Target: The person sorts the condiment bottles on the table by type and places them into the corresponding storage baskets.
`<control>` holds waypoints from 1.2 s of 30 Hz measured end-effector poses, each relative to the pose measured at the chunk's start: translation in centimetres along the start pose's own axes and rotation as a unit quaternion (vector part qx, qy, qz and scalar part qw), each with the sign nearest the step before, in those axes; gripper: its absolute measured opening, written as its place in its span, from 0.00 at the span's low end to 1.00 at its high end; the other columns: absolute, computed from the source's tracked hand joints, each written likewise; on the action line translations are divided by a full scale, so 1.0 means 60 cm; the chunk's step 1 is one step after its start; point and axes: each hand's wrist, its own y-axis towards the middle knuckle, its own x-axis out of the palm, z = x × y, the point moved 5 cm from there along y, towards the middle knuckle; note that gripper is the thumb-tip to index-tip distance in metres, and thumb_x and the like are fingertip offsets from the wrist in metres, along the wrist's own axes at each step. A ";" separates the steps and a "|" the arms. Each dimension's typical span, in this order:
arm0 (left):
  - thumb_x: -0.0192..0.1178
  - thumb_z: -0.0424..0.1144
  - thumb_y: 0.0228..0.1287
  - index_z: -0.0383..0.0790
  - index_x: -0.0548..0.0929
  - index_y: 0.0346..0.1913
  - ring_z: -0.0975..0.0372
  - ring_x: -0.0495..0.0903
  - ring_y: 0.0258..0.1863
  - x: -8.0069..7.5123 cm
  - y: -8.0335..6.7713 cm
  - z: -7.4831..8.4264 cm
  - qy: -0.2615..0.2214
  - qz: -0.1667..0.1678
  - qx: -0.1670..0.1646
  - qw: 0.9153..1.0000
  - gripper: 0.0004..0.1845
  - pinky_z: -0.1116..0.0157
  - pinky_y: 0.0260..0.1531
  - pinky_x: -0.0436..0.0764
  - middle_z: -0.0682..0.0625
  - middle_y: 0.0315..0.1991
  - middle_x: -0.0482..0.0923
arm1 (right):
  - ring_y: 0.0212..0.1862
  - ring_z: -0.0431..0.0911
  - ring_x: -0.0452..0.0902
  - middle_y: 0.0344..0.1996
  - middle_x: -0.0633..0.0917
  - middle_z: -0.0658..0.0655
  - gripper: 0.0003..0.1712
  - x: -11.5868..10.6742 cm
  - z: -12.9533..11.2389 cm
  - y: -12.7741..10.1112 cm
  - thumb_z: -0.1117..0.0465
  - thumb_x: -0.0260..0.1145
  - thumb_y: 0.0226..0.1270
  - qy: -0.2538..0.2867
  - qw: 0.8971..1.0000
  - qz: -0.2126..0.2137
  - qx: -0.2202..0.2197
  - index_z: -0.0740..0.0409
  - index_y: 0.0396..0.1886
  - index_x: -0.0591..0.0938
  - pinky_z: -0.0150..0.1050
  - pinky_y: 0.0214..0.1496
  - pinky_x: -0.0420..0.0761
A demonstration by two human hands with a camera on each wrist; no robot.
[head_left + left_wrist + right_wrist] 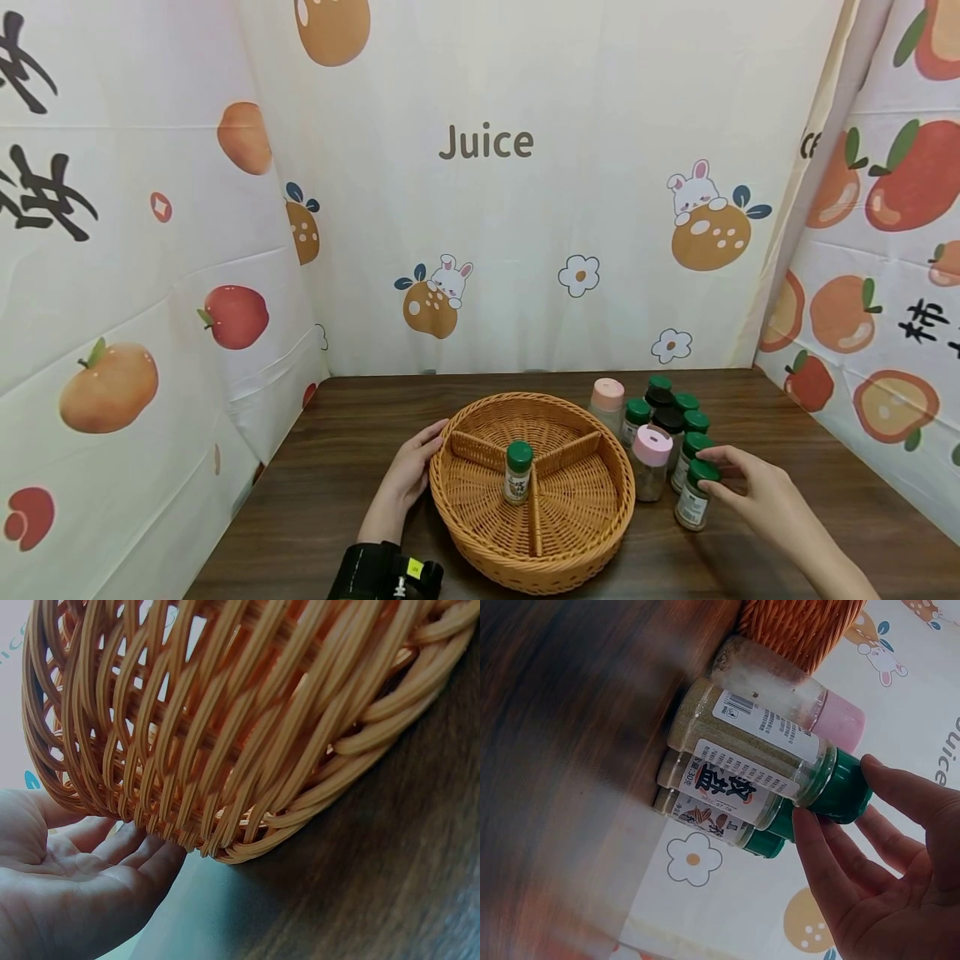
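A round wicker basket, split into three compartments by dividers, stands on the table. One green-capped spice jar is upright inside it, near the middle where the dividers meet. My left hand holds the basket's left rim; in the left wrist view the fingertips are partly hidden behind the wickerwork. To the right of the basket, my right hand pinches the green lid of the nearest spice jar between thumb and fingers. That jar's white label and powdery contents show in the right wrist view.
Beside the basket's right edge stand a pink-lidded jar, a peach-lidded jar, black-lidded jars and several more green-capped jars, closely grouped. Printed cloth hangs behind and on both sides of the brown table.
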 end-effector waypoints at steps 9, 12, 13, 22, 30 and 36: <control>0.42 0.31 0.79 0.32 0.61 0.76 0.44 0.61 0.74 0.000 -0.001 0.001 0.001 -0.002 0.000 1.000 0.25 0.51 0.72 0.68 0.33 0.76 0.57 | 0.36 0.33 0.83 0.41 0.89 0.57 0.19 -0.004 -0.007 -0.005 0.61 0.77 0.56 -0.007 1.000 0.015 -0.013 0.56 0.48 0.84 0.38 0.37 0.87; 0.42 0.31 0.79 0.32 0.61 0.76 0.43 0.60 0.75 0.000 -0.002 0.001 0.001 0.000 -0.001 1.000 0.25 0.49 0.73 0.65 0.32 0.76 0.56 | 0.37 0.32 0.83 0.41 0.89 0.56 0.19 -0.006 -0.010 -0.006 0.61 0.77 0.56 -0.007 1.000 0.017 -0.016 0.56 0.48 0.84 0.38 0.37 0.87; 0.42 0.31 0.79 0.32 0.61 0.76 0.43 0.60 0.75 0.000 -0.002 0.001 0.001 0.000 -0.002 1.000 0.25 0.49 0.73 0.65 0.32 0.76 0.56 | 0.37 0.31 0.82 0.41 0.89 0.56 0.19 -0.006 -0.011 -0.007 0.61 0.77 0.56 -0.008 1.000 0.019 -0.018 0.55 0.48 0.84 0.38 0.37 0.87; 0.42 0.32 0.80 0.32 0.61 0.76 0.43 0.61 0.75 0.000 -0.002 0.001 0.002 -0.002 -0.002 1.000 0.25 0.50 0.72 0.67 0.33 0.76 0.56 | 0.38 0.37 0.84 0.41 0.89 0.55 0.20 -0.007 -0.018 -0.010 0.59 0.77 0.56 -0.014 1.000 0.004 -0.005 0.54 0.49 0.84 0.37 0.37 0.86; 0.42 0.32 0.80 0.32 0.60 0.76 0.43 0.62 0.74 0.000 -0.002 0.001 0.003 -0.004 -0.002 1.000 0.26 0.52 0.71 0.69 0.33 0.76 0.57 | 0.38 0.36 0.84 0.41 0.88 0.53 0.20 -0.006 -0.024 -0.017 0.60 0.77 0.56 -0.014 1.000 -0.005 -0.005 0.54 0.49 0.84 0.37 0.37 0.87; 0.42 0.32 0.80 0.32 0.60 0.76 0.43 0.61 0.74 0.000 -0.003 0.001 0.004 -0.005 -0.002 1.000 0.25 0.52 0.71 0.69 0.33 0.76 0.57 | 0.36 0.24 0.78 0.38 0.88 0.50 0.19 -0.008 -0.032 -0.025 0.62 0.78 0.54 -0.009 1.000 0.015 -0.021 0.53 0.47 0.85 0.30 0.34 0.84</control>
